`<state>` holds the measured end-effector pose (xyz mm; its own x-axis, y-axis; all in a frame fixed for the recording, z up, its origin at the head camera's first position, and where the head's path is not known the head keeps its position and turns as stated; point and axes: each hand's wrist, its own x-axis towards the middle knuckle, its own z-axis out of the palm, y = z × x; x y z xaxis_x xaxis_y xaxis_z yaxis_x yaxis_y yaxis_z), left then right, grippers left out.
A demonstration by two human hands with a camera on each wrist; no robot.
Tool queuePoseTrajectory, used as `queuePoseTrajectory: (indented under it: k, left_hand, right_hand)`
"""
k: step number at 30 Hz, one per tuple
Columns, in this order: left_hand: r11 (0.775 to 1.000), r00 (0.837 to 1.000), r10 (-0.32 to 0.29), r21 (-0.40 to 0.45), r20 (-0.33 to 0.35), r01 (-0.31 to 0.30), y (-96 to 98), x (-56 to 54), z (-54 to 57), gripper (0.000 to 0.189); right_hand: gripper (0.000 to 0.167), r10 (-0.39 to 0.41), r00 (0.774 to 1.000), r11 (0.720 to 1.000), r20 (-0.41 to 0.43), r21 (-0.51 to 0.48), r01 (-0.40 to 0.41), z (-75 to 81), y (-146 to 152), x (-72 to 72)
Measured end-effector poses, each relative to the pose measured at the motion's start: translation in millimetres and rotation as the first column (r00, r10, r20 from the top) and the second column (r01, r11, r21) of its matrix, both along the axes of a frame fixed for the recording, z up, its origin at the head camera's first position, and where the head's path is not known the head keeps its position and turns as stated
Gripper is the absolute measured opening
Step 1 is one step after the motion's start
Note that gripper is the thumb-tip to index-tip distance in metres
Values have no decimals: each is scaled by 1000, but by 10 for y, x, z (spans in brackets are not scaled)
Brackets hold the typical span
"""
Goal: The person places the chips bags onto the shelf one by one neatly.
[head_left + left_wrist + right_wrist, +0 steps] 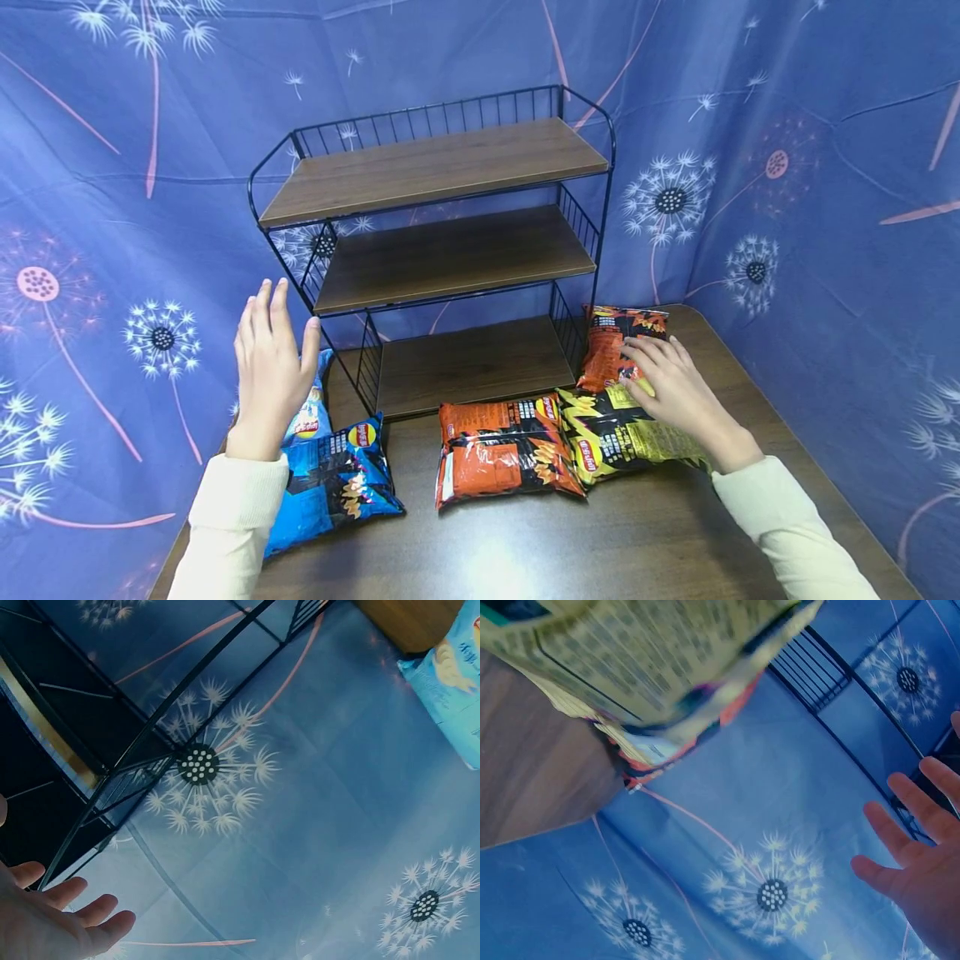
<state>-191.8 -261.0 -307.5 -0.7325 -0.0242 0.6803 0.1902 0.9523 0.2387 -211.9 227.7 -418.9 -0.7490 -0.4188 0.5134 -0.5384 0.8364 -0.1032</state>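
Biggest thing by far is the blue dandelion-print cloth (480, 42), which runs from about 8 o'clock in the head view, over the top and round to 4, creases and all. Then there's the brown wood-look bench (600, 542) across 6 o'clock, pretty shiny at the near side. After that, a three-tier rack (457, 254), black wire frame with brown boards, standing on the bench from the centre up toward 12.

Chip bags next, all roughly the same size, so I'm going by how much shows. Front orange bag (487, 458) lies at 6 o'clock, just in front of the rack. Dark blue bag (333, 487) is at 7, near the orange one but apart from it. Yellow bag (615, 437) is between 4 and 5, touching the front orange one. Rear orange bag (602, 358) sits between 3 and 4, right beside the rack. Light blue bag (309, 415) is at 8, behind the dark blue one, partly hidden.

Smallest are the bare hands. Left hand (270, 379) is between 8 and 9, raised near the rack, grip spread, fingers straight. Right hand (675, 390) is at 4, above the yellow bag, grip spread too, fingers loosely bent; the right wrist view shows it clear of the bag.
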Motion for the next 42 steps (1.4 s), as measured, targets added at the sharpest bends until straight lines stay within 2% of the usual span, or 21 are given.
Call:
queuePoseTrajectory:
  k: [3, 12, 24, 32, 37, 42]
  left_hand:
    - [1000, 1000, 3, 10, -22, -2, 8, -45, 78, 60]
    - [1000, 998, 1, 12, -63, 0, 10, -201, 299, 61]
    - [1000, 984, -21, 3, -176, 22, -56, -362, 597, 60]
    - [999, 982, -28, 18, -186, 32, -77, -434, 787, 57]
    - [999, 983, -31, 20, -178, 36, -56, -480, 895, 55]
    - [999, 984, -32, 19, -172, 36, -45, -524, 958, 54]
  right_hand:
    - [45, 28, 1000, 1000, 14, 14, -28, -73, -5, 10]
    - [44, 73, 990, 995, 124, 57, -80, -301, 28, 58]
    - [41, 134, 979, 987, 156, 63, -145, -480, 64, 184]
    - [40, 165, 978, 981, 130, 80, -176, -556, 67, 232]
    - [44, 154, 978, 981, 138, 93, -167, -592, 69, 252]
    - [52, 151, 976, 981, 155, 97, -168, -609, 68, 273]
